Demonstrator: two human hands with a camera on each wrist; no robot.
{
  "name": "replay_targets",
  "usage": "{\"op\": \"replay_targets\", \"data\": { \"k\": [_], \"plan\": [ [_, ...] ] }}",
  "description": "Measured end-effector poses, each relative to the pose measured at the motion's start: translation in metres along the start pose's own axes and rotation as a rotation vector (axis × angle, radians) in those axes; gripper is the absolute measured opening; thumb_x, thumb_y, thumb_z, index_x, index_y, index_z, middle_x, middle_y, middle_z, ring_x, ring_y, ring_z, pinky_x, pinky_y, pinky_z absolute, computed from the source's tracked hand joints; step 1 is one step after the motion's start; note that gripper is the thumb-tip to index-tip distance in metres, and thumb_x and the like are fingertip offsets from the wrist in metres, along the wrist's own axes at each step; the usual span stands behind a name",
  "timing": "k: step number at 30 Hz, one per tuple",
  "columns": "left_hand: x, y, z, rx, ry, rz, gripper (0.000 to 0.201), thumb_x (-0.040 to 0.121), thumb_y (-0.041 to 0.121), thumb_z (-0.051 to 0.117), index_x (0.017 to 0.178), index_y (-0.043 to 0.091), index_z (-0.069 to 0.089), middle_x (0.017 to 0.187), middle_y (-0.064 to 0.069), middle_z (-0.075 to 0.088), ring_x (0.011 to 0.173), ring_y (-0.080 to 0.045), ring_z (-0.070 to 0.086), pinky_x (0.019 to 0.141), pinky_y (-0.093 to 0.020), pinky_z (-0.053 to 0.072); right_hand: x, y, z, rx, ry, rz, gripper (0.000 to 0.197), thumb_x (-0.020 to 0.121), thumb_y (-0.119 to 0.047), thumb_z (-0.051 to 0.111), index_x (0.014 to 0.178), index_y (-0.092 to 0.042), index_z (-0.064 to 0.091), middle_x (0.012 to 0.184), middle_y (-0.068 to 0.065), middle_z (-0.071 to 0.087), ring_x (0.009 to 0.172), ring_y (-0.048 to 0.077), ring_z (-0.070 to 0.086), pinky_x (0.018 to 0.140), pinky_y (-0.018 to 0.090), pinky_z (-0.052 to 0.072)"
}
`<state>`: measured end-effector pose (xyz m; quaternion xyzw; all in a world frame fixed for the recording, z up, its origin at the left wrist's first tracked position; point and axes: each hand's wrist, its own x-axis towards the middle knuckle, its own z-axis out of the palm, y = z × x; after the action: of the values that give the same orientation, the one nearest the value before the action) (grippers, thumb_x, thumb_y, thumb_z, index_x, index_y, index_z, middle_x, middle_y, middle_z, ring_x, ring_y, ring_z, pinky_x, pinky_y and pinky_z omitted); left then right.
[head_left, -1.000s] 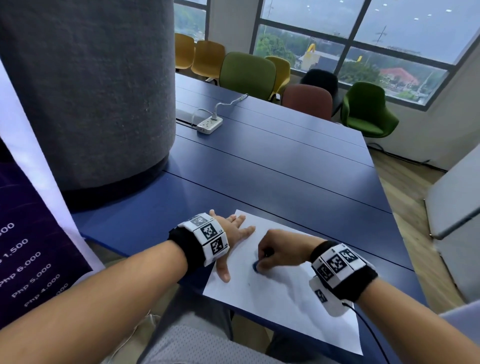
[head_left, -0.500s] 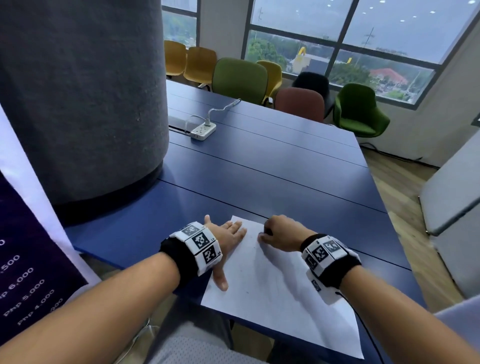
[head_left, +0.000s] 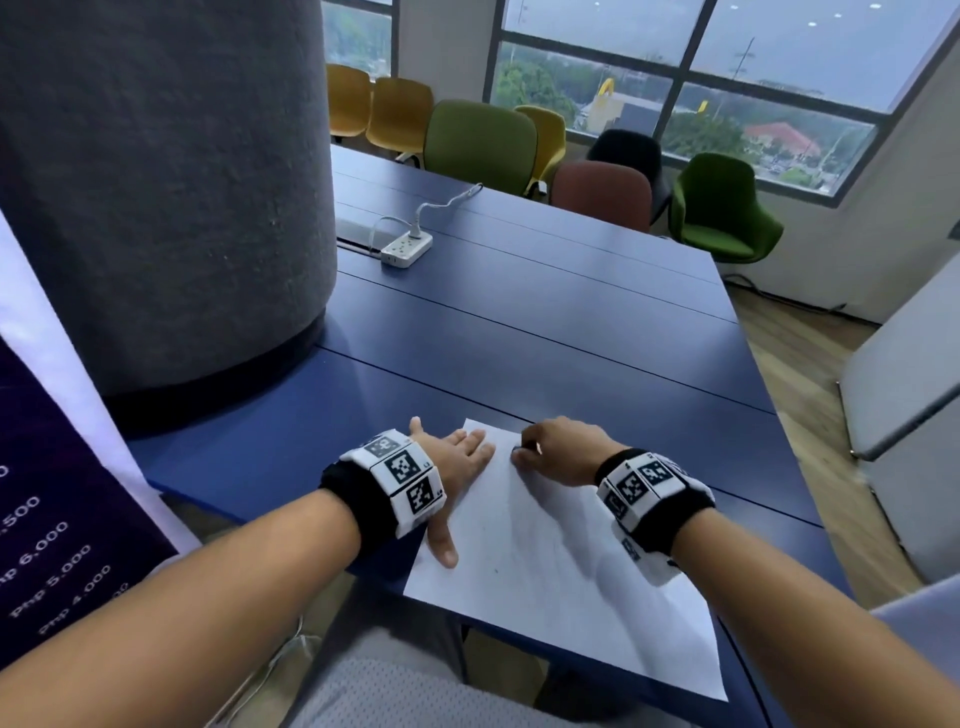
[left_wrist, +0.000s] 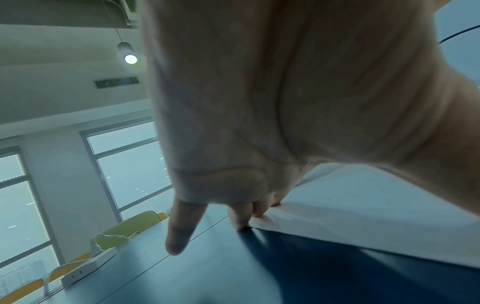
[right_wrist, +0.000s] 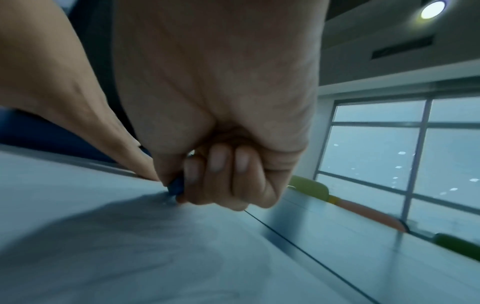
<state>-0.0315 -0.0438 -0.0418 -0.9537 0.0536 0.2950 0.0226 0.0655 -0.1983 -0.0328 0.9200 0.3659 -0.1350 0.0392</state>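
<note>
While the left hand (head_left: 457, 457) lies flat, fingers straight, pinning the left edge of the white sheet (head_left: 545, 571) to the smooth blue table (head_left: 519, 322), the right hand (head_left: 558, 452) pinches a small blue tool (right_wrist: 176, 186) tip-down at the far corner. The thin matte paper runs lengthwise back toward the person.

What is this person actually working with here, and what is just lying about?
In use: white paper sheet, held flat by the left hand; small blue object, pinched by the right hand.
Lying about: power strip, chairs, banner.
</note>
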Motion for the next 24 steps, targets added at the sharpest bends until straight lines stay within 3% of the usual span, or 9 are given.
{"op": "replay_targets", "data": {
  "k": [2, 6, 10, 14, 19, 22, 24],
  "plan": [
    [0.0, 0.0, 0.001, 0.002, -0.003, -0.003, 0.148, 0.058, 0.058, 0.086, 0.153, 0.013, -0.019, 0.163, -0.005, -0.017, 0.15, -0.021, -0.012, 0.107, -0.074, -0.001, -0.001, 0.002, 0.001, -0.003, 0.017, 0.008, 0.032, 0.096, -0.042, 0.042, 0.102, -0.018, 0.063, 0.111, 0.008, 0.065, 0.1, 0.03, 0.06, 0.075, 0.033, 0.042],
    [0.0, 0.002, -0.002, 0.011, -0.007, -0.011, 0.147, 0.059, 0.057, 0.086, 0.153, 0.013, -0.018, 0.163, -0.005, -0.017, 0.15, -0.021, -0.012, 0.108, -0.073, -0.001, -0.009, -0.006, 0.008, -0.008, -0.087, -0.121, 0.033, 0.096, -0.045, 0.043, 0.103, -0.019, 0.064, 0.109, 0.004, 0.065, 0.099, 0.026, 0.059, 0.073, 0.031, 0.043],
    [0.0, 0.001, -0.001, 0.001, -0.006, -0.006, 0.147, 0.059, 0.057, 0.086, 0.153, 0.015, -0.019, 0.163, -0.005, -0.018, 0.15, -0.022, -0.013, 0.107, -0.073, -0.003, -0.005, 0.007, 0.001, 0.0, -0.034, 0.0, 0.034, 0.096, -0.044, 0.042, 0.105, -0.019, 0.064, 0.111, 0.005, 0.064, 0.102, 0.028, 0.058, 0.077, 0.033, 0.043],
    [-0.003, 0.003, -0.003, 0.014, -0.019, -0.012, 0.143, 0.061, 0.055, 0.086, 0.154, 0.022, -0.019, 0.163, -0.004, -0.02, 0.15, -0.022, -0.014, 0.108, -0.072, -0.003, -0.017, -0.006, 0.009, -0.054, -0.108, -0.152, 0.033, 0.097, -0.043, 0.043, 0.106, -0.019, 0.063, 0.111, 0.003, 0.065, 0.102, 0.025, 0.058, 0.072, 0.03, 0.04],
    [0.0, 0.002, -0.001, 0.021, -0.015, -0.012, 0.144, 0.059, 0.056, 0.086, 0.154, 0.024, -0.018, 0.163, -0.005, -0.02, 0.15, -0.022, -0.013, 0.107, -0.073, -0.003, -0.008, 0.018, -0.001, -0.031, -0.032, 0.018, 0.03, 0.096, -0.042, 0.044, 0.099, -0.019, 0.063, 0.111, 0.006, 0.064, 0.1, 0.029, 0.059, 0.074, 0.031, 0.041],
    [0.0, 0.002, -0.002, 0.028, -0.008, -0.012, 0.145, 0.058, 0.056, 0.086, 0.154, 0.025, -0.018, 0.163, -0.007, -0.018, 0.15, -0.023, -0.012, 0.107, -0.073, -0.003, -0.019, 0.005, 0.008, -0.025, -0.094, -0.112, 0.031, 0.097, -0.043, 0.043, 0.102, -0.02, 0.063, 0.108, 0.003, 0.065, 0.097, 0.024, 0.058, 0.075, 0.032, 0.044],
    [-0.001, 0.004, -0.004, 0.041, -0.014, -0.013, 0.144, 0.059, 0.056, 0.086, 0.154, 0.027, -0.018, 0.163, -0.008, -0.019, 0.15, -0.025, -0.012, 0.108, -0.073, -0.002, -0.02, 0.004, 0.008, -0.032, -0.108, -0.122, 0.033, 0.097, -0.045, 0.042, 0.103, -0.02, 0.063, 0.107, 0.002, 0.065, 0.094, 0.022, 0.057, 0.073, 0.031, 0.042]
  ]
}}
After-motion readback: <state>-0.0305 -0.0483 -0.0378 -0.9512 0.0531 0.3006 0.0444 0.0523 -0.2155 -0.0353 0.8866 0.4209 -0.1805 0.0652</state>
